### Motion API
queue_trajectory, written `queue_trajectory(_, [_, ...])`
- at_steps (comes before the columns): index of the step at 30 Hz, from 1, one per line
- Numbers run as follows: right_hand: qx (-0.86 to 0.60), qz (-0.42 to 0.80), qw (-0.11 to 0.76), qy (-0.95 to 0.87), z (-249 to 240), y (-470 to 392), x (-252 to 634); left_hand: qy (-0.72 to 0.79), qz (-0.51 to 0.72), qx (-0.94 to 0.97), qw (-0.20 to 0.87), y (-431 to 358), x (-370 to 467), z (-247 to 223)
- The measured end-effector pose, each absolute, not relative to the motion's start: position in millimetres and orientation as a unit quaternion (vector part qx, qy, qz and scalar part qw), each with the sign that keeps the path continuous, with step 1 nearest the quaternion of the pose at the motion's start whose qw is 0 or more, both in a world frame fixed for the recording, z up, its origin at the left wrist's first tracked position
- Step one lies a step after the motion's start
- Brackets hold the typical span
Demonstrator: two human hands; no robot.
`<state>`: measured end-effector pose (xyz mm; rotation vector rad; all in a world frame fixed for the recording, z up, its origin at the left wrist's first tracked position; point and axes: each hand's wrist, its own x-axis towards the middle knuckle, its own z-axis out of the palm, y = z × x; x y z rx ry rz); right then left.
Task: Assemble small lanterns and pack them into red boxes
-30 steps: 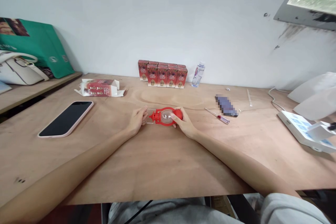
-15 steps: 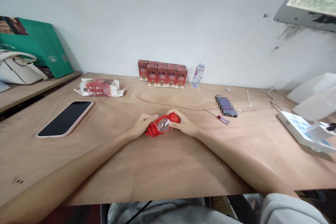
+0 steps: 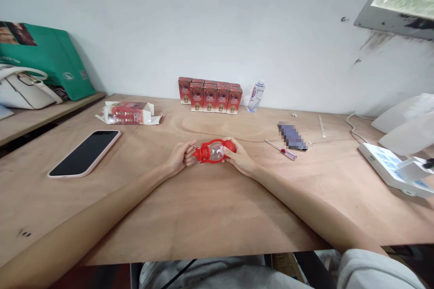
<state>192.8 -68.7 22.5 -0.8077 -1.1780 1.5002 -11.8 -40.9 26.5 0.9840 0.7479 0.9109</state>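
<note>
A small red toy lantern (image 3: 216, 151) with a clear globe lies sideways between my hands, just over the table. Its red base is wrapped by my right hand (image 3: 235, 155), the thumb pressed on the edge near the globe. At the lantern's pointed top, my left hand (image 3: 181, 156) pinches the thin wire handle, its other fingers curled in. The far side of the base is hidden by my right fingers.
Several red printed boxes (image 3: 210, 98) stand by the wall beside a clear bottle (image 3: 256, 96). An opened carton (image 3: 125, 113) and a phone (image 3: 84, 152) lie left. Rightward are a screwdriver (image 3: 285, 151), a blurred-out phone (image 3: 292, 135) and a power strip (image 3: 389, 167).
My left hand has shifted left from the lantern's top to its wire handle, which now points left. The lantern has turned to lie more level, still held by my right hand.
</note>
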Motion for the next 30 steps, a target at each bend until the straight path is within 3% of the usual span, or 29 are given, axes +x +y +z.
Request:
queue_trajectory(8, [-0.353,0.629,0.488,-0.492,23,-77,187,0.332,0.346,0.384,0.789,-53,-3,29])
queue_trajectory(16, [-0.359,0.611,0.480,-0.517,20,-83,179,0.367,0.360,0.355,0.781,-57,-2,32])
queue_trajectory(25, [-0.403,0.548,0.513,-0.524,16,-85,175,0.376,0.373,0.325,0.784,-54,-2,32])
queue_trajectory(30, [-0.439,0.501,0.602,-0.441,12,-79,171,0.359,0.378,0.308,0.796,-56,0,35])
